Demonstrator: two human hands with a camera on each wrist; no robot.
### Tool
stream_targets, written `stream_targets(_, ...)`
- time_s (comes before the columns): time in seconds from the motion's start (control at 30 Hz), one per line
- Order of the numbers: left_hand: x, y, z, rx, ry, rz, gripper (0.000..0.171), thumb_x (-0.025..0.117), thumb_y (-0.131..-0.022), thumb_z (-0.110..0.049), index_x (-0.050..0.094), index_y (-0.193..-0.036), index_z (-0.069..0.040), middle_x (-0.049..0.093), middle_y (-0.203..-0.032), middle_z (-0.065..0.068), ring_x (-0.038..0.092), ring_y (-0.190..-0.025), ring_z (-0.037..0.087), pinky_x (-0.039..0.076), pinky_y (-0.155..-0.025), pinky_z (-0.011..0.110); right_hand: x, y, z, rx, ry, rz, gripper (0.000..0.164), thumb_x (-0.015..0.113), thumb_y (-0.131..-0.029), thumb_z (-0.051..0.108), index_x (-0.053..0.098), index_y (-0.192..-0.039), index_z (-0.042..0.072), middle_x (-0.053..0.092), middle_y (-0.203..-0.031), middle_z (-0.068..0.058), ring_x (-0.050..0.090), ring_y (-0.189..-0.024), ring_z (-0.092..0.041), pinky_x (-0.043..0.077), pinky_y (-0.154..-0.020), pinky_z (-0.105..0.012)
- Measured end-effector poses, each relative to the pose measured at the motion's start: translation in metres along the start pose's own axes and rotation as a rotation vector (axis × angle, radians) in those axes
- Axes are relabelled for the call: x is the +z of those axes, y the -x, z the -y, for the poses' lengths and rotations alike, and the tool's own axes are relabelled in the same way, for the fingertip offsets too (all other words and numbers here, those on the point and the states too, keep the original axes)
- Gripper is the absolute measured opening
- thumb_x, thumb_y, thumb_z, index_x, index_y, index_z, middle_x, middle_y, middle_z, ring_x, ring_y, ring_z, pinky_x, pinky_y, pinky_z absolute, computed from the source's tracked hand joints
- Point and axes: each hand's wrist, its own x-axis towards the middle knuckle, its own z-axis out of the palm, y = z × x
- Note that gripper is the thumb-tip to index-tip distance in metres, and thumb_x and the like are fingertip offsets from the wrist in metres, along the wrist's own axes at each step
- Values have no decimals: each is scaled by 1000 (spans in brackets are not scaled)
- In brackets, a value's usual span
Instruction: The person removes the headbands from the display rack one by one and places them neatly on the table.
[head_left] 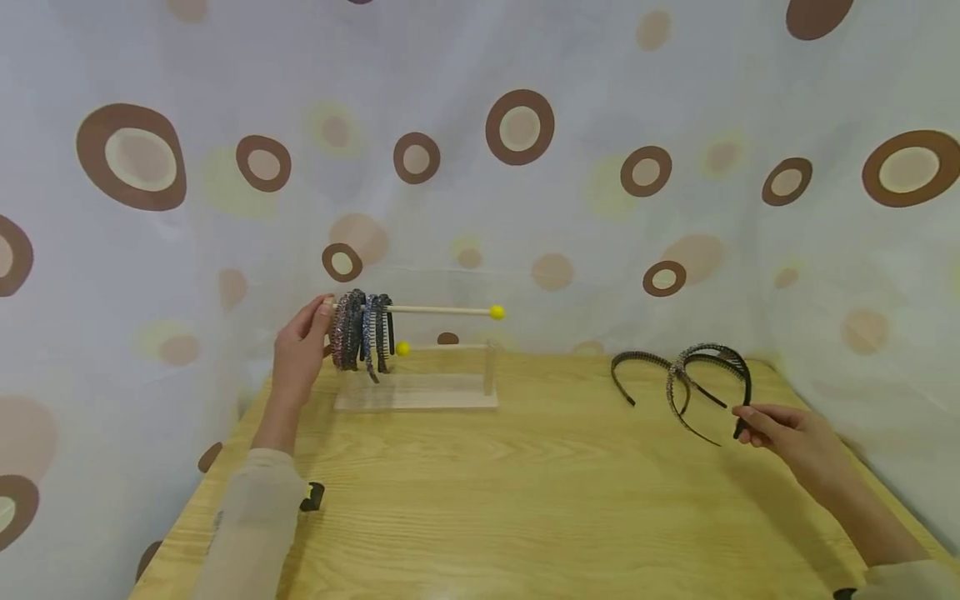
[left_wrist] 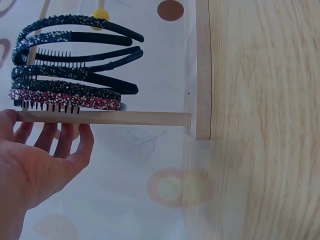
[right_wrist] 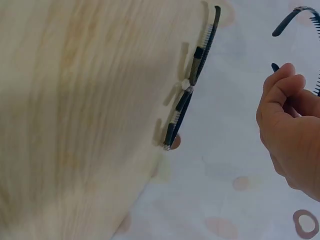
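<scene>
My left hand [head_left: 298, 350] grips the upright post [left_wrist: 125, 117] of a wooden rack [head_left: 420, 402], thumb near its top. Several glittery headbands [left_wrist: 75, 75], toothed on the inside, hang on the rack's dowel [head_left: 442, 311] close beside that hand. One of them, at the post side, is pink-red. My right hand [head_left: 787, 437] pinches a dark headband [head_left: 748, 387] near one end and holds it raised over the right of the table. Behind it, other dark headbands [right_wrist: 204, 50] lie on the tabletop, partly overlapped by the held one in the head view.
A yellow ball [head_left: 497, 312] caps the upper dowel, and a second yellow ball [head_left: 402, 349] shows lower down. The wood-grain table [head_left: 525, 500] reaches back to a patterned curtain [head_left: 570, 217], which also hangs along both sides.
</scene>
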Motion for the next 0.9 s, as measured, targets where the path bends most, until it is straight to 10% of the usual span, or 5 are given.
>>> stream_targets(0.43,-7,4,-1,-20,4,-7,60,45,-105,-55,45,-156,-24,55,-134,11,49,-112,21,54,-95,48,-45,16,-43,379,-314,73,29,52,-108,8,66,-119,-14,68,-105,-9,68,-88,-14,58,-77,-27)
stream_targets(0.67,-6,5,2,-23,3,-13,59,46,-105,-56,47,-155,-26,54,-142,9,50,-116,20,55,-94,47,-64,22,-64,423,-545,275,33,42,-109,1,74,-108,-3,71,-103,-13,68,-88,-12,57,-78,-21)
stream_targets(0.9,-6,3,2,-17,6,-21,58,46,-104,-56,47,-155,-27,54,-143,8,51,-116,20,54,-95,49,-75,12,-63,538,-411,322,31,44,-110,7,72,-107,-6,70,-99,-9,65,-81,-6,55,-73,-18)
